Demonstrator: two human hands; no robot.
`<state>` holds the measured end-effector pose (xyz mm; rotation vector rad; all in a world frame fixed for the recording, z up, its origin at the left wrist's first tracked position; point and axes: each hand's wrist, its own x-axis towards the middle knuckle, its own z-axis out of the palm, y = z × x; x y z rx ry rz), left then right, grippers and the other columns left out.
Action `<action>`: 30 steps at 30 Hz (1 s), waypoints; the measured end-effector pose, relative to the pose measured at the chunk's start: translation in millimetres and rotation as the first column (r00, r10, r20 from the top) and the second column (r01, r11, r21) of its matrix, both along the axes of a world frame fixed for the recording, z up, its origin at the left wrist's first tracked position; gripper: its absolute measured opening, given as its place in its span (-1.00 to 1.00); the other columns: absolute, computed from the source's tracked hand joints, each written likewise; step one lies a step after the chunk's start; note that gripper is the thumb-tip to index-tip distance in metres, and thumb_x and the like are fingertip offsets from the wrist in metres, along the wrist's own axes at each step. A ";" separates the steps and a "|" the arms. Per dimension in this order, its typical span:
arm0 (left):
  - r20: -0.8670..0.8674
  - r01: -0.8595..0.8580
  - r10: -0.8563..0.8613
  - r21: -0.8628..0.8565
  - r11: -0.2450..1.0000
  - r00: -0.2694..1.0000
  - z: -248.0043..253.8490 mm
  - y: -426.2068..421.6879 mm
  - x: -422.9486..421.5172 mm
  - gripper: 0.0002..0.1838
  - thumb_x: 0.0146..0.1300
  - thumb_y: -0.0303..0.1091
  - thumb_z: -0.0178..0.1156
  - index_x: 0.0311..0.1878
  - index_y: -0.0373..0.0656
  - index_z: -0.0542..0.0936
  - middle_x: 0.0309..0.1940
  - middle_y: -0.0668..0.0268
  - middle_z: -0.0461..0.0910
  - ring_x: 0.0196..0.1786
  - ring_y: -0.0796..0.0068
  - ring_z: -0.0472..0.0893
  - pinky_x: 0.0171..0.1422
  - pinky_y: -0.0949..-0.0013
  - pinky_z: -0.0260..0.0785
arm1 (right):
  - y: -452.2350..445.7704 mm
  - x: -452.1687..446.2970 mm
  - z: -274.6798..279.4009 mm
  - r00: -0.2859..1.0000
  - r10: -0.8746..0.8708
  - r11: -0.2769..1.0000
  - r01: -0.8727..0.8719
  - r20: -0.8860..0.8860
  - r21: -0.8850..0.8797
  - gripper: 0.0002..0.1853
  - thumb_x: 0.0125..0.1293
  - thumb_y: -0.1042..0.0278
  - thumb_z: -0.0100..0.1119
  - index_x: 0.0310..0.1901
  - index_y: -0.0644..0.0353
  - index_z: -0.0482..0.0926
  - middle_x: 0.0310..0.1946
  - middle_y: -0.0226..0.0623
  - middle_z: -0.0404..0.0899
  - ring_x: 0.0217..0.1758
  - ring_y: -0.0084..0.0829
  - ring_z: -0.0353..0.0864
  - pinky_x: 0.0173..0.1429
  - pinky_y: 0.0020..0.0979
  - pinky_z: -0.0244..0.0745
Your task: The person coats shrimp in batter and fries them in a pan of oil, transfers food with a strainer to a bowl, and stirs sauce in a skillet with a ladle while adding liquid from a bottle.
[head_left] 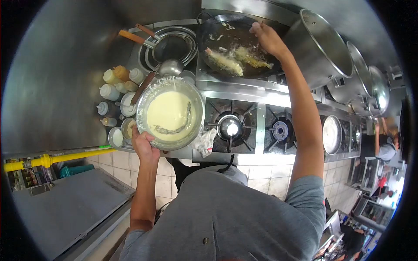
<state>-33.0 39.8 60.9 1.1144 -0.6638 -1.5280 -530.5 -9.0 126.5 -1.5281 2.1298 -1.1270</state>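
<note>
Clamping left hand (146, 145) on the near-left rim of the steel bowl (198, 102), thumb over the edge. Seeing pale batter (167, 112) inside, with a dark curved streak towards the near-right side and smears up the wall. Can't tell whether tilted or level.

Holding right hand (266, 39) over the right part of the wok (204, 56), fingers bent in and close together. Can't tell if pinching anything.

Counting two battered pieces in the oil: left piece (224, 61), right piece (253, 58). Reading both long axes as roughly parallel, slanting from far-left to near-right. Placing both on the body side of the right hand: right piece closer, almost straight nearward; left piece farther off, nearward and left. Rating right hand the nearer one to both. Also noting loose batter bits (226, 26) by the far-left wall.

Finding the bowl left of the wok and closer to the body, well apart from the right hand. Just beyond the bowl: ladle (171, 67) and strainer (170, 48). On its near-right side: cloth (204, 142).
</note>
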 end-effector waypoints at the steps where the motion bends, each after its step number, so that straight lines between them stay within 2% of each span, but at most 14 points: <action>1: -0.013 -0.013 0.013 0.006 1.000 1.000 1.1 2.7 1.1 -0.27 -0.26 -0.68 -0.06 0.19 -0.37 0.37 0.00 0.08 0.56 0.03 0.15 0.63 0.22 0.23 0.53 | 3.5 5.2 -3.3 1.000 0.003 1.000 -0.003 0.001 0.001 -0.51 0.55 -0.01 -0.06 -0.07 0.38 0.55 -0.24 0.01 0.67 -0.11 -0.10 0.68 0.04 -0.18 0.49; 3: -0.023 -0.019 0.019 0.008 1.000 1.000 -1.8 7.3 5.3 -0.27 -0.26 -0.68 -0.06 0.19 -0.37 0.37 0.00 0.08 0.56 0.03 0.14 0.63 0.22 0.22 0.53 | 13.8 17.7 -10.4 0.988 0.051 0.998 -0.056 -0.147 -0.032 -0.48 0.58 -0.06 -0.08 -0.08 0.35 0.56 -0.22 0.05 0.67 -0.10 -0.02 0.68 0.02 -0.20 0.50; 4: -0.036 -0.022 0.022 0.007 1.000 0.999 -3.4 8.8 7.2 -0.27 -0.27 -0.68 -0.06 0.19 -0.37 0.37 -0.01 0.08 0.56 0.03 0.14 0.63 0.22 0.22 0.53 | 15.9 21.6 -15.6 0.990 0.082 0.994 -0.089 -0.113 -0.057 -0.51 0.58 -0.03 -0.07 -0.09 0.35 0.55 -0.23 0.08 0.66 -0.09 0.06 0.67 0.01 -0.17 0.50; 11: -0.030 -0.029 0.030 0.025 0.999 0.999 -5.0 20.7 15.6 -0.23 -0.28 -0.67 -0.04 0.23 -0.38 0.35 0.00 0.06 0.56 0.04 0.14 0.64 0.24 0.23 0.52 | 29.9 36.0 -25.4 0.997 0.049 0.999 -0.048 -0.056 0.019 -0.58 0.55 0.06 0.01 -0.16 0.36 0.53 -0.33 0.04 0.64 -0.17 0.08 0.65 -0.03 -0.12 0.49; 13: -0.032 -0.030 0.031 0.050 0.998 0.999 -1.4 22.3 16.2 -0.18 -0.28 -0.67 -0.04 0.28 -0.40 0.31 0.03 0.05 0.55 0.07 0.12 0.63 0.26 0.22 0.51 | 25.1 28.9 -43.0 0.989 0.006 0.991 -0.026 -0.148 -0.135 -0.64 0.51 0.13 0.07 -0.17 0.36 0.53 -0.39 0.03 0.62 -0.23 0.12 0.63 -0.06 -0.09 0.50; 17: -0.022 -0.060 0.061 0.031 0.998 0.998 -1.6 23.9 15.2 -0.14 -0.27 -0.67 -0.04 0.33 -0.42 0.27 0.06 0.03 0.54 0.09 0.11 0.62 0.27 0.21 0.51 | 17.1 28.5 -71.1 0.980 0.014 0.994 -0.034 -0.199 -0.100 -0.70 0.45 0.21 0.10 -0.21 0.35 0.56 -0.40 0.05 0.63 -0.21 0.13 0.64 -0.06 -0.09 0.52; 20: 0.010 -0.104 0.103 0.047 0.994 0.995 -0.2 25.2 14.4 -0.12 -0.26 -0.67 -0.03 0.36 -0.43 0.23 0.07 0.02 0.53 0.10 0.10 0.62 0.28 0.19 0.51 | 7.6 33.8 -84.3 0.994 0.045 0.999 -0.046 0.102 0.007 -0.73 0.38 0.26 0.13 -0.25 0.36 0.61 -0.32 0.08 0.69 -0.11 0.00 0.72 0.00 -0.14 0.54; 27: 0.015 -0.075 0.075 0.028 0.997 0.997 3.7 27.0 12.6 -0.17 -0.27 -0.67 -0.04 0.30 -0.43 0.28 0.03 0.02 0.55 0.03 0.08 0.64 0.24 0.19 0.54 | -13.6 52.1 -69.1 0.995 0.034 0.998 -0.038 0.095 0.048 -0.70 0.38 0.22 0.14 -0.26 0.37 0.61 -0.35 0.03 0.70 -0.17 -0.08 0.75 -0.02 -0.19 0.55; 30: 0.011 -0.077 0.076 0.022 0.997 0.997 2.6 26.8 12.3 -0.19 -0.28 -0.66 -0.04 0.28 -0.42 0.30 0.01 0.02 0.55 0.03 0.08 0.65 0.24 0.19 0.54 | -28.7 53.0 -76.1 0.988 0.021 0.999 -0.025 0.151 0.031 -0.68 0.39 0.19 0.14 -0.23 0.36 0.63 -0.34 0.02 0.71 -0.16 -0.10 0.75 -0.01 -0.18 0.55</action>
